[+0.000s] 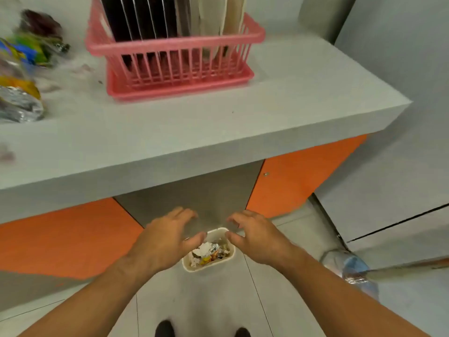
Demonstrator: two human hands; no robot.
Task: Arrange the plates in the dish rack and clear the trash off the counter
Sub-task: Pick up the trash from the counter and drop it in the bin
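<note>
Head view: we see plates (211, 18) upright on edge in pink dish rack (175, 45), long axis along grey counter (218, 122) far edge. At counter left edge, trash wrappers (21, 69). Over floor bin (186, 265), left hand (167, 237) and right hand (255, 235), fingers spread, empty.

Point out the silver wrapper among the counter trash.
The crumpled foil wrapper, nearest the counter's front edge; the other wrappers behind it are yellow, blue and green.
</note>
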